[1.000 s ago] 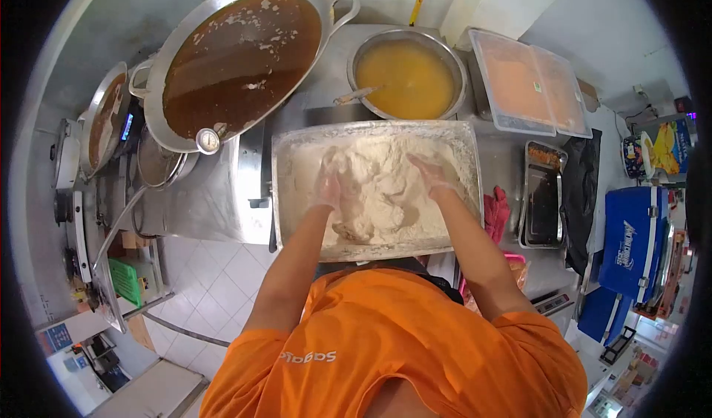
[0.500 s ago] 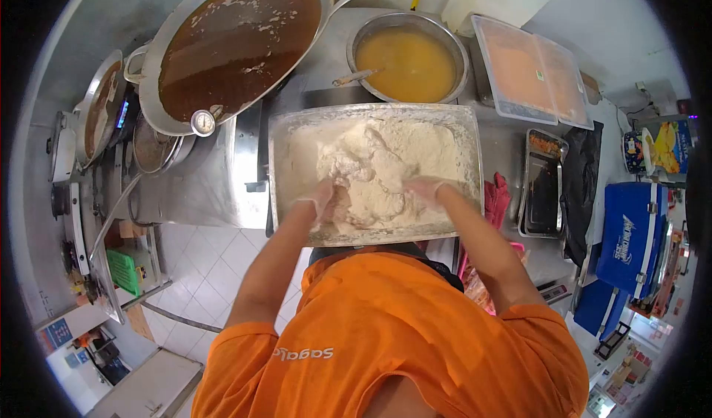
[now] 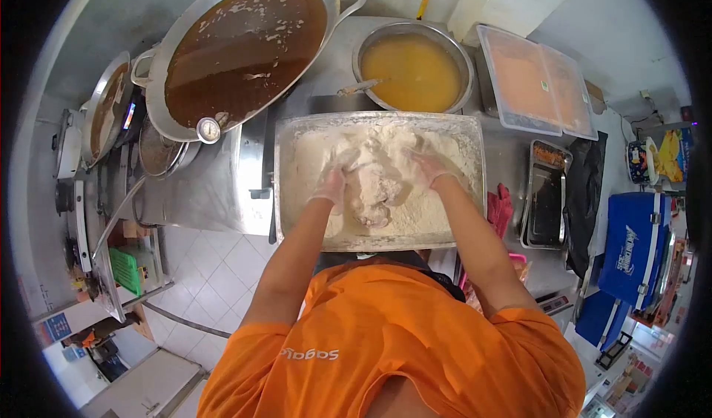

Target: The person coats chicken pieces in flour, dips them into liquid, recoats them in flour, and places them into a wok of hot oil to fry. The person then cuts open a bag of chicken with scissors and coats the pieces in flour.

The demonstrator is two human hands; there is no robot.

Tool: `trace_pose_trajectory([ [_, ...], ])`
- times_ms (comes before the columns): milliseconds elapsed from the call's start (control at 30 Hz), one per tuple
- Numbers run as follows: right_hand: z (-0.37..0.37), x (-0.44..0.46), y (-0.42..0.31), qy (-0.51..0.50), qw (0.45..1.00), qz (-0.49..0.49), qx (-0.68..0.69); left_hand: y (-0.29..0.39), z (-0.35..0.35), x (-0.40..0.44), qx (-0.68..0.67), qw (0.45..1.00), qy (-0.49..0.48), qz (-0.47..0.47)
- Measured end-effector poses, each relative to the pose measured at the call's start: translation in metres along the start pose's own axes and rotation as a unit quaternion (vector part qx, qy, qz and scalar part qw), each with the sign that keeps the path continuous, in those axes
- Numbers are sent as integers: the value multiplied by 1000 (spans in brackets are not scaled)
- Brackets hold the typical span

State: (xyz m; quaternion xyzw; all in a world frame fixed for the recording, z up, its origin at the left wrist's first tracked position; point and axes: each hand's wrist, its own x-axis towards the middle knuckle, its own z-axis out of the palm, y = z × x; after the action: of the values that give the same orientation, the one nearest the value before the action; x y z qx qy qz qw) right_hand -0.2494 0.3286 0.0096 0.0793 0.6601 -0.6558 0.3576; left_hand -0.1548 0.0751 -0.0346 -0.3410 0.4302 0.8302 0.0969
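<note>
A rectangular metal tray (image 3: 283, 218) of pale flour (image 3: 449, 221) stands right in front of me. Flour-coated pieces (image 3: 374, 188), lumpy and perhaps meat, are heaped in its middle. At the left side of the heap is my left hand (image 3: 335, 183), in a clear plastic glove, its floured fingers stretched along the pieces. My right hand (image 3: 430, 164), gloved too, reaches into the flour at the far right side of the heap, fingers extended. The fingertips of both hands are partly hidden by flour.
A big wok of dark oil (image 3: 245, 54) with a dial thermometer (image 3: 208, 130) stands left. Behind the tray is a bowl of yellowish liquid (image 3: 411, 66) with a utensil handle. Lidded plastic containers (image 3: 523, 77), a dark tray (image 3: 545, 203) and a red cloth (image 3: 498, 210) lie right.
Both hands have moved away from me, deeper into the tray. Pieces that lay near the hands are now heaped in the middle between them. The view has shifted slightly.
</note>
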Motion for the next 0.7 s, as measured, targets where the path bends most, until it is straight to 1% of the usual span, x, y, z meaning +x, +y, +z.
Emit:
trace_pose_trajectory([
  [33,20,-10,-18,-45,993,7,107,11,17,-8,-33,999,0,-2],
  [67,32,3,-11,-27,998,33,35,12,14,-1,222,960,-15,171],
  [100,42,21,5,-9,997,60,-38,8,7,9,455,828,-27,327],
  [133,47,27,8,10,990,88,-112,11,8,14,609,723,-49,323],
  [167,41,28,9,-38,968,81,-233,13,8,20,731,590,-73,335],
  [200,33,23,2,-85,930,72,-349,30,17,27,801,549,-111,212],
  [233,22,17,-5,-130,877,62,-458,41,16,25,823,533,-133,146],
  [267,7,12,-1,-129,853,65,-502,52,14,23,841,511,-156,81],
  [300,-8,6,3,-128,826,68,-545,63,-4,14,828,531,-164,78],
  [333,-31,2,25,-82,841,80,-529,70,-4,-1,766,625,-146,19],
  [367,-36,-3,34,-111,837,43,-535,77,-4,-16,693,710,-117,-35],
  [400,-42,-7,42,-140,831,6,-538,84,7,-43,536,830,-57,-144],
  [433,-38,-15,40,-240,794,-79,-553,83,15,-61,351,904,6,-245],
  [500,-18,-34,33,-294,832,-37,-469,43,5,-47,398,890,-95,-200],
  [533,19,-50,7,-242,894,90,-368,31,9,-45,384,900,-108,-174],
  [567,31,-48,-2,-213,910,138,-329,19,13,-43,369,909,-122,-149],
  [600,44,-47,-12,-179,923,183,-287,12,23,-44,318,935,-99,-124],
  [633,47,-41,-14,-178,918,159,-318,-5,21,-40,355,929,-90,-55],
  [667,46,-41,-14,-154,926,121,-323,-21,20,-37,394,916,-75,13],
  [700,46,-43,-18,-129,931,83,-330,-58,2,-13,512,846,-75,128],
])
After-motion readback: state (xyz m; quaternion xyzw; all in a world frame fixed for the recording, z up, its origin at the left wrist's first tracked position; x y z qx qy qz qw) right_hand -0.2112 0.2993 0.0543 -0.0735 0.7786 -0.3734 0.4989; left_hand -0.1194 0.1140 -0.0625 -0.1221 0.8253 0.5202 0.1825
